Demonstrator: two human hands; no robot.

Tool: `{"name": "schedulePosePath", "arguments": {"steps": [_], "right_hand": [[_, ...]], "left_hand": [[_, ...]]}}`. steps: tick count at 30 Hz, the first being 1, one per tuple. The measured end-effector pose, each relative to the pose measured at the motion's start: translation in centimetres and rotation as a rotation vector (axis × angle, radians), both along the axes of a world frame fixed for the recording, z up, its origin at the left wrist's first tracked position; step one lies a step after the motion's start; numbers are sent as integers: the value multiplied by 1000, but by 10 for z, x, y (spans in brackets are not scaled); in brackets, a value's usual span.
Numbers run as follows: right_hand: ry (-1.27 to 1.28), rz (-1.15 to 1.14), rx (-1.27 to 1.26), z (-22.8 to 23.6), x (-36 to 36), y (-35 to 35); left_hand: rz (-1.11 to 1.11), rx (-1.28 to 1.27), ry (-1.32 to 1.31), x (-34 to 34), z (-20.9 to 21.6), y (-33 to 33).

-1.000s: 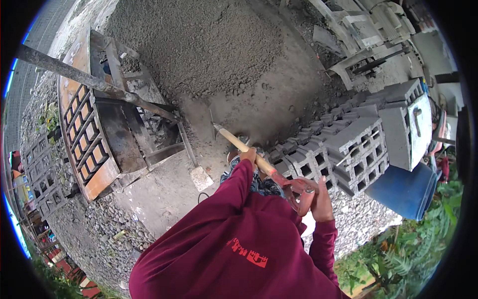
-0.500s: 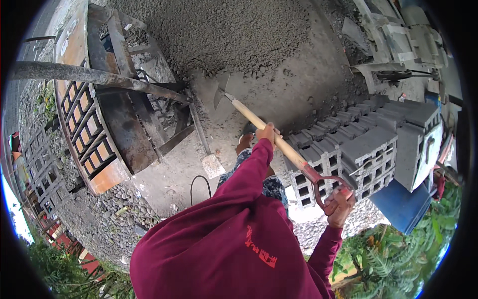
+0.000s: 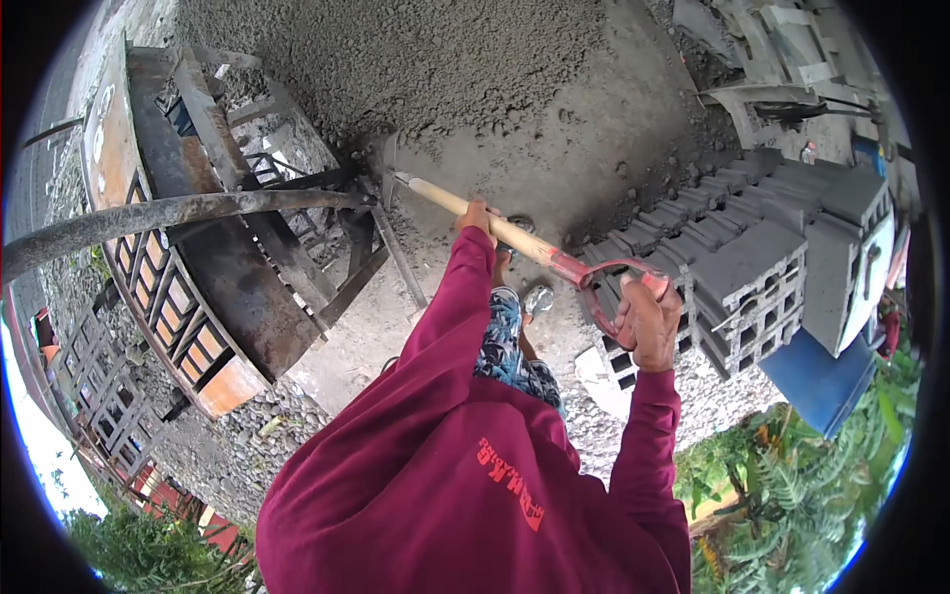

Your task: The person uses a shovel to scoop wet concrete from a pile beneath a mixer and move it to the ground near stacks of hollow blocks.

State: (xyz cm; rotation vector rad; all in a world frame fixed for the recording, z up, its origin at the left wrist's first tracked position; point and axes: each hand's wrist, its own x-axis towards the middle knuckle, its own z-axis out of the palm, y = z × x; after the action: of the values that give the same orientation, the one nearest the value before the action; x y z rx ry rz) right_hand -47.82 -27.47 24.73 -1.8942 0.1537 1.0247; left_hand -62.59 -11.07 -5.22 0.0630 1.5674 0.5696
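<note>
A shovel [image 3: 524, 243] with a pale wooden shaft and a red D-shaped grip slants across the middle of the view. My left hand [image 3: 477, 218] is wrapped round the shaft, partway down. At the shovel's upper end, my right hand [image 3: 650, 325] is closed on the red grip. The blade [image 3: 391, 163] points away to the far left, seen nearly edge-on at the near border of a heap of wet grey concrete mix [image 3: 396, 69]. Whether it presses into the mix or only touches the floor is hard to tell.
A rusty metal block-moulding machine [image 3: 247, 287] with a long lever bar [image 3: 148, 218] stands on the left. Stacked grey hollow blocks [image 3: 757, 267] fill the right side, by a blue panel [image 3: 821, 381]. Gravel [image 3: 228, 455] and plants [image 3: 792, 495] lie nearer me.
Both hands have moved left and slightly away from me with the shovel. Its blade has shifted left toward the machine and turned edge-on. My feet have changed position.
</note>
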Motion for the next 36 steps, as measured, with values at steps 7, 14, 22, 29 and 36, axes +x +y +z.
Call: {"name": "schedulePosePath", "arguments": {"steps": [7,14,22,29,36], "right_hand": [[-110,-193,34,61,-15,-103],[-1,-212,66,13,-49,-76],[-76,-289,-62,66,-69,-135],[-131,-582,23,86,-106,-209],[86,-1052,121,28,-144,-174]], "left_hand": [[-81,-118,-13,16,57,-105],[-158,-50,-15,-28,8,-53],[-310,-156,-80,-10,41,-144],[-594,-171,-61,12,60,-184],[-1049,129,200,51,19,-124]]}}
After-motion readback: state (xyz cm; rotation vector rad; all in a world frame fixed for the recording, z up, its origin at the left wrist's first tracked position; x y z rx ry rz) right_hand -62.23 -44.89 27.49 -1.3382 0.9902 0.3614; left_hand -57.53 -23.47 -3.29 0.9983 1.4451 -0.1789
